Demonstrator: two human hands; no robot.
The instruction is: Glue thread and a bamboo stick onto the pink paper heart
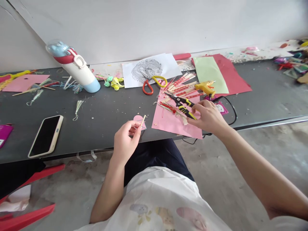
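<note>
My left hand (127, 138) is pinching a short pale wooden stick (143, 121) near the table's front edge. Just behind it lies a small pink paper piece with a rounded top and drawn lines (138, 118), partly covered by my fingers. My right hand (208, 117) has its fingers on the handles of black-and-yellow pliers (183, 107), whose slim jaws point left and stand apart. Under the pliers is a pink paper sheet (166, 123) with a pile of wooden sticks in red-printed wrappers (184, 86).
Scissors (149, 78) rest on a dragon drawing (166, 64). A yellow glue gun (205, 87) with a black cable sits beside green paper (211, 70) and red paper (232, 73). Leftward are a bottle (79, 72), a phone (45, 136) and a tassel (78, 107).
</note>
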